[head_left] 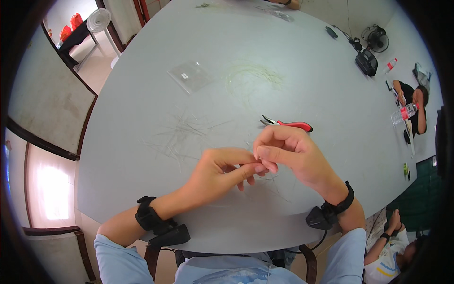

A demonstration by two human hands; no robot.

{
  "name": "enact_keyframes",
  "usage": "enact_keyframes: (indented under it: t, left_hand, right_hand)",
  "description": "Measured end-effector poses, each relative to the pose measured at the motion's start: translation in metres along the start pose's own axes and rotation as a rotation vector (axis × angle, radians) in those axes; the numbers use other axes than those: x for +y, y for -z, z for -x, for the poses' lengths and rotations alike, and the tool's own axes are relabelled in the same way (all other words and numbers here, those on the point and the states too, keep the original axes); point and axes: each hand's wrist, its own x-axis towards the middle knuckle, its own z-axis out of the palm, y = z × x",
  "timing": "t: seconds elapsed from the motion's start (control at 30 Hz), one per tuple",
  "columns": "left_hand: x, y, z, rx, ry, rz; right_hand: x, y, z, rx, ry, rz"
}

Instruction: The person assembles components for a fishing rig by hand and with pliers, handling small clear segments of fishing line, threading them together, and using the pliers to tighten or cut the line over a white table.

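Observation:
My left hand [220,171] and my right hand [291,154] meet fingertip to fingertip above the table. Both are pinched closed, thumb against fingers. Whatever sits between the fingertips is too small or too hidden to name. Just beyond my right hand lie pliers [295,125] with red and black handles and dark curved jaws. Thin, wire-like strands [182,130] are scattered on the table to the left of the hands. A few more fine strands [279,188] lie beneath and near my fingers.
A clear plastic bag [190,77] and a loose coil of pale greenish strands [255,78] lie farther up the grey table [127,104]. At the right are a black bag [366,63], a water bottle [405,113] and a seated person. Another person sits at the lower right.

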Motion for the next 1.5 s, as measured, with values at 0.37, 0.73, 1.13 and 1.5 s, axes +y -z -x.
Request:
enact_keyframes:
  t: [0.37, 0.73, 1.13, 1.5]
  left_hand:
    - [0.0, 0.01, -0.008, 0.208, -0.112, 0.153]
    - [-0.003, 0.015, -0.01, 0.183, 0.017, 0.187]
    - [-0.008, 0.021, -0.013, 0.218, 0.065, 0.022]
    - [-0.01, 0.017, -0.014, 0.186, -0.051, -0.16]
  right_hand:
    - [-0.014, 0.029, -0.003, 0.0, 0.007, -0.168]
    - [-0.028, 0.058, 0.002, 0.118, 0.174, -0.177]
    - [0.013, 0.124, 0.011, 0.186, 0.297, -0.506]
    - [0.045, 0.138, 0.023, 0.46, 0.307, -0.495]
